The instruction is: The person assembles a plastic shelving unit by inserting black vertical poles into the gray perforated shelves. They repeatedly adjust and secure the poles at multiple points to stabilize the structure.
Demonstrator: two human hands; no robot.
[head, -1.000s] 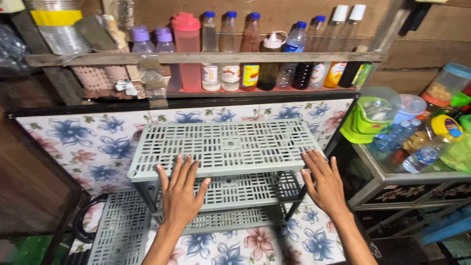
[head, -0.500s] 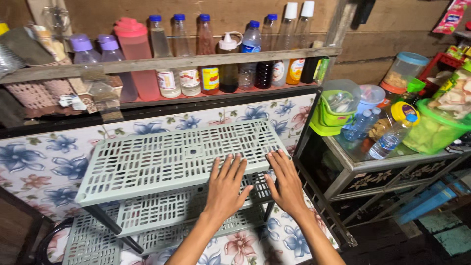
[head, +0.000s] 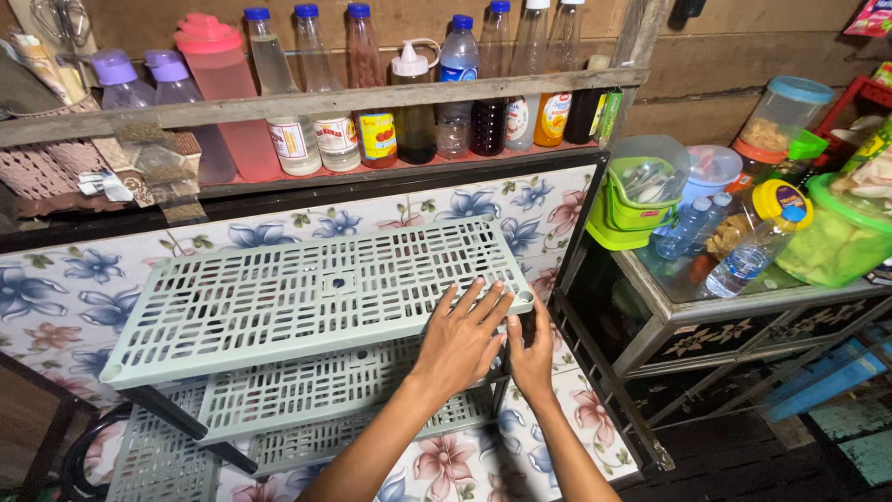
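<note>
A pale green slotted plastic rack stands on the flowered floor, and its top shelf [head: 279,297] is tilted, with its left end lower. My left hand [head: 462,342] lies flat on the top shelf close to the front right corner, fingers spread and holding nothing. My right hand [head: 532,355] is just beside it, its fingers curled up around that front right corner of the shelf. Two lower shelves [head: 316,400] of the same rack show underneath, carried on dark legs [head: 186,426].
A wooden wall shelf [head: 372,98] behind the rack carries several bottles and a pink jug [head: 221,88]. At right, a glass-topped cabinet [head: 743,307] holds green plastic containers [head: 641,200], water bottles and jars. Flowered sheeting [head: 437,465] covers the wall and floor.
Both hands have slid right along the top shelf to its front right corner, and the right hand now curls around that corner. The view has swung slightly right.
</note>
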